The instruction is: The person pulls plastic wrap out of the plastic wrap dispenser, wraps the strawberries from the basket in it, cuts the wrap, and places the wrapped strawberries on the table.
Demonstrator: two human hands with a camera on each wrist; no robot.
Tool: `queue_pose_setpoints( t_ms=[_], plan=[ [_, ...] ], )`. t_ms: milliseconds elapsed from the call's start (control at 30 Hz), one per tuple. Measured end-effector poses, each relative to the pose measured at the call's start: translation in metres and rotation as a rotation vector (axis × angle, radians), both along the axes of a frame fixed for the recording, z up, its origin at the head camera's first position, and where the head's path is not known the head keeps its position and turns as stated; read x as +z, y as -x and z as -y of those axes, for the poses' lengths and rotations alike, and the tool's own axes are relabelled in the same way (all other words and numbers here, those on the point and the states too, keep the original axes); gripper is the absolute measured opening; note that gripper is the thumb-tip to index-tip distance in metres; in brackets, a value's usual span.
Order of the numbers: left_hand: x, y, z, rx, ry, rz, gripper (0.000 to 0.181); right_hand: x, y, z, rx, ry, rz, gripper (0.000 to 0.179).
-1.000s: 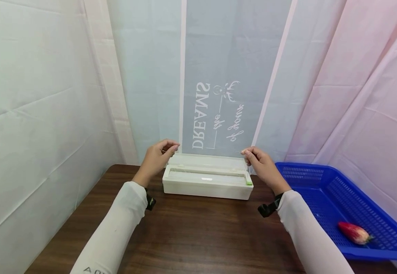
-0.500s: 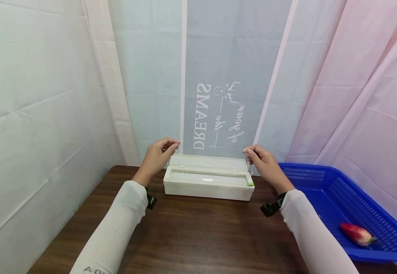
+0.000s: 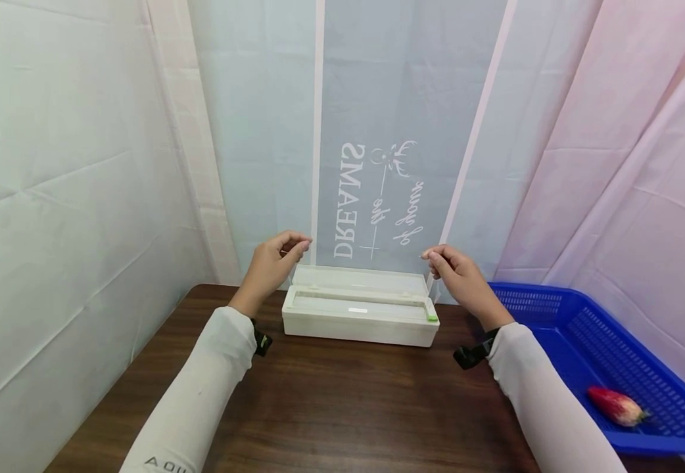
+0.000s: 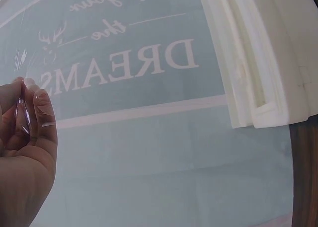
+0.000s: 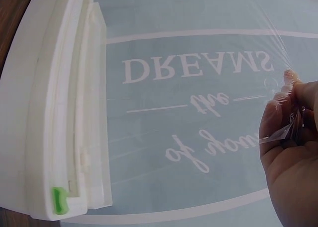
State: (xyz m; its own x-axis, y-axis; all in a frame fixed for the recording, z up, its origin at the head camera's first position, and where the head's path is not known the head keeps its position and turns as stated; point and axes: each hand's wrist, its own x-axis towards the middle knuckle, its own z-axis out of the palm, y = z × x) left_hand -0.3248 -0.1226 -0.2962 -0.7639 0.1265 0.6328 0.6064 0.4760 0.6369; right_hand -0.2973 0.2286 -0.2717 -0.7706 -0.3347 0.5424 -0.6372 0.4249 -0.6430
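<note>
A long white plastic wrap dispenser (image 3: pixel 359 328) stands on the table with its clear lid (image 3: pixel 360 278) tipped back. A small green slider (image 5: pixel 59 201) sits at its right end. Beyond and above the left end, my left hand (image 3: pixel 273 264) pinches one corner of the clear plastic wrap (image 4: pixel 22 118) between thumb and fingers. Past the right end, my right hand (image 3: pixel 459 279) pinches the other corner, and a crumpled bit of film shows below its fingers in the right wrist view. The see-through sheet stretches between the hands, its outline mostly lost against the curtain.
To the right, a blue plastic basket (image 3: pixel 579 338) holds a red and cream, fruit-like object (image 3: pixel 616 406). The dark wooden table (image 3: pixel 342 407) extends in front of the dispenser. A printed curtain (image 3: pixel 401 98) hangs close behind, and pale cloth (image 3: pixel 70 197) closes off the left side.
Both hands have risen slightly, and the right hand has shifted a little to the right. Each keeps its pinch on the film. The dispenser stays in place.
</note>
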Motion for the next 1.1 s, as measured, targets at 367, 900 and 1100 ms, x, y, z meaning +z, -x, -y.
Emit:
queue_pose_setpoints(
  t_ms=[367, 900, 1100],
  plan=[
    [0.008, -0.005, -0.002, -0.004, -0.008, -0.014, 0.023, 0.009, -0.004, 0.000, -0.020, -0.026, -0.006, 0.024],
    [0.020, -0.007, -0.001, -0.008, -0.008, -0.017, 0.022, 0.022, -0.002, -0.003, -0.059, -0.109, -0.060, 0.024],
    [0.026, -0.005, 0.000, -0.006, -0.011, -0.016, 0.021, 0.027, -0.002, -0.003, -0.045, -0.110, -0.101, 0.022]
  ],
)
